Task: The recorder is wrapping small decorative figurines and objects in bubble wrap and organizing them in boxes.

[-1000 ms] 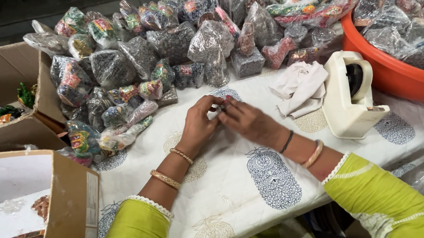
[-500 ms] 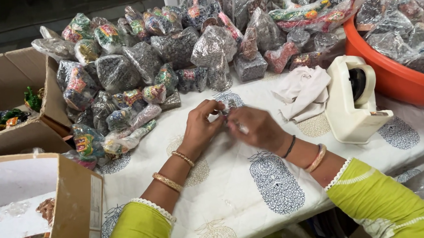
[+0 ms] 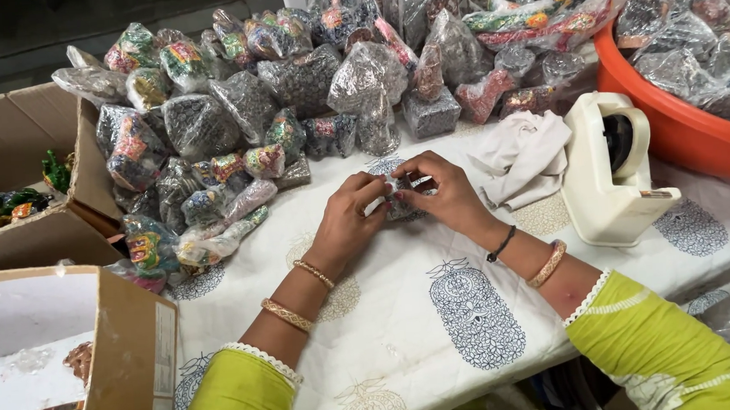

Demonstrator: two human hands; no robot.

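Note:
My left hand and my right hand meet at the middle of the table over a small packet wrapped in clear plastic. Both hands pinch it with the fingertips, and most of it is hidden under my fingers. The packet rests on or just above the white printed tablecloth. Bangles circle both wrists, and yellow-green sleeves cover my forearms.
A big heap of plastic-wrapped packets fills the back of the table. A cream tape dispenser and a white cloth lie to the right. An orange tub holds more packets. Cardboard boxes stand at the left.
My hands have stayed together on the small packet, the fingers shifting slightly around it. The view has drifted a little.

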